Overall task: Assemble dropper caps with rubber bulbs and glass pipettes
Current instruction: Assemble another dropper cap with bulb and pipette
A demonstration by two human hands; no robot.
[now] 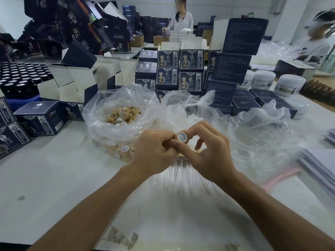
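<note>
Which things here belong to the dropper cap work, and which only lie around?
Belong to the job:
- cap, pinched by left hand and right hand
- bag of caps
- bag of white bulbs
- glass pipettes

Just lying about:
- printed boxes
- white jars
- dark bottles

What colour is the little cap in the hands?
Tan, wood-like outside, white inside: the cap, pinched between both hands. Head view shows it.
</note>
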